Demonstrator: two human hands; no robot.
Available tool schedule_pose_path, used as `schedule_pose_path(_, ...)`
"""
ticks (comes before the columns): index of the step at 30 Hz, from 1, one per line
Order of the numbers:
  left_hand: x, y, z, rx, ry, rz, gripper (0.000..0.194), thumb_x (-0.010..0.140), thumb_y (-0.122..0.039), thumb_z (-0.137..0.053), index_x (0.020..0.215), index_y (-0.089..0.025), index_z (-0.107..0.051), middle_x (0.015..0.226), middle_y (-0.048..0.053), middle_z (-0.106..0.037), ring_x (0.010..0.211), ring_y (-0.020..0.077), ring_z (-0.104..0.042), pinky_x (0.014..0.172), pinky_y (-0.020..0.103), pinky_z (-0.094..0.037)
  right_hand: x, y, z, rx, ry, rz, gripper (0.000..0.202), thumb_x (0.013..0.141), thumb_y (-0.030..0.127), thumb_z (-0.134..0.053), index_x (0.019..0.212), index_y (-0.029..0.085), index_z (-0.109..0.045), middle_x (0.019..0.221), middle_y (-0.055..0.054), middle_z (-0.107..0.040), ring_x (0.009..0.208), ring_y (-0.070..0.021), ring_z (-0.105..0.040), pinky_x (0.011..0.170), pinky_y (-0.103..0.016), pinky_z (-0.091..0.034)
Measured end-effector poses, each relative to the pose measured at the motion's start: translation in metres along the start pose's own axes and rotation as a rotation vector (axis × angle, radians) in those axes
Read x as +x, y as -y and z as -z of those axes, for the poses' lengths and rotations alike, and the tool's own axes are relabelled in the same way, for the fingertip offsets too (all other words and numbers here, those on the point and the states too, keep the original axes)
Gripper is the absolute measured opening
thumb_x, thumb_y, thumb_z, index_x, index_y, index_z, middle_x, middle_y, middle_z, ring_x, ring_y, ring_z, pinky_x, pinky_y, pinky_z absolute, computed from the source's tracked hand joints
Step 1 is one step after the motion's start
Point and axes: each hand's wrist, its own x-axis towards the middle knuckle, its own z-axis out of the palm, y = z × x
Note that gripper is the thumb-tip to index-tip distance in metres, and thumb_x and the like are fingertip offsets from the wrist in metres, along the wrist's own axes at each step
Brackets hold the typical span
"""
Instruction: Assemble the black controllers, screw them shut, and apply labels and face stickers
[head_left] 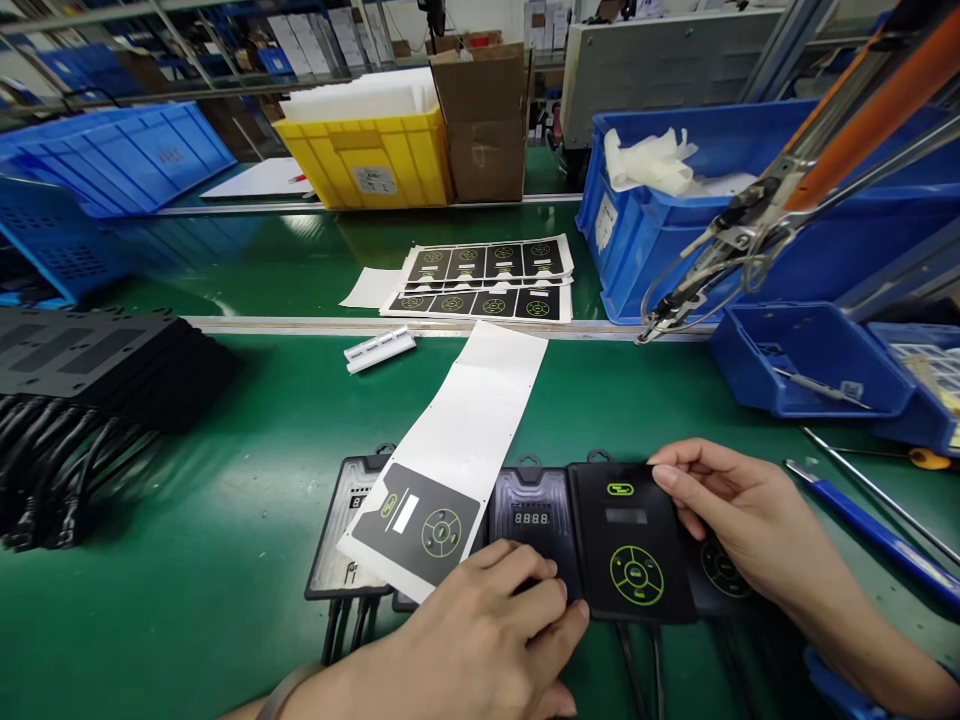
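Several black controller boxes stand in a row near the front. My right hand (pixel 724 510) pinches the upper right corner of a black label (pixel 626 530) with green markings, which lies over one box. Left of it is a box with a bare display (pixel 531 515), partly covered by my left hand (pixel 499 625). The fingers of my left hand are bent close together beside the labelled box; what they hold, if anything, is hidden. A white backing strip (pixel 465 410) with one black label (pixel 420 525) lies across the boxes, and another unlabelled box (pixel 337 540) shows at its left.
Label sheets (pixel 487 275) and a small white roll (pixel 380 348) lie further back. Black cabled units (pixel 90 370) are stacked at left. At right are blue bins (pixel 817 375), a blue-handled tool (pixel 877 540) and a hanging orange-and-metal arm (pixel 810 150). A yellow crate (pixel 367 150) stands behind.
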Motion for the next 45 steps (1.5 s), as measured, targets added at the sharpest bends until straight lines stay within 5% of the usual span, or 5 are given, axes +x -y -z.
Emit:
schedule_pose_path(20,0.0019,0.0005,-0.0041,0.028,0.033,-0.032,0.064,0.080,-0.052,-0.077,0.124,-0.010,-0.059,0.094,0.004,-0.065,0.088,0.0222,-0.058,0.075,0.035,-0.049,-0.0014,0.0076,-0.0050,-0.071,-0.058,0.052,0.034,0.078,0.053,-0.068,0.081,0.019,-0.071,0.046,0.005,-0.047,0.040,-0.0100,-0.046,0.041,-0.022,-0.038)
schedule_pose_path(27,-0.0005,-0.0006,-0.0008,-0.008,0.024,0.016,0.050,0.088,-0.048,-0.070,0.119,-0.010,-0.062,0.094,0.005,-0.067,0.092,0.0224,-0.059,0.078,0.035,-0.051,-0.0009,0.0053,-0.0034,-0.075,-0.046,0.036,0.033,0.082,0.053,-0.065,0.083,0.020,-0.069,0.047,0.004,-0.049,0.041,-0.0110,-0.047,0.042,-0.022,-0.039)
schedule_pose_path(45,0.0005,0.0000,0.0002,-0.024,0.003,0.006,0.058,0.078,-0.044,-0.081,0.119,-0.008,-0.062,0.097,0.005,-0.069,0.096,0.0245,-0.060,0.081,0.036,-0.051,-0.0011,0.0048,-0.0030,-0.045,-0.036,0.019,0.029,0.083,0.050,-0.066,0.083,0.021,-0.069,0.049,0.005,-0.050,0.043,-0.0088,-0.047,0.042,-0.019,-0.036)
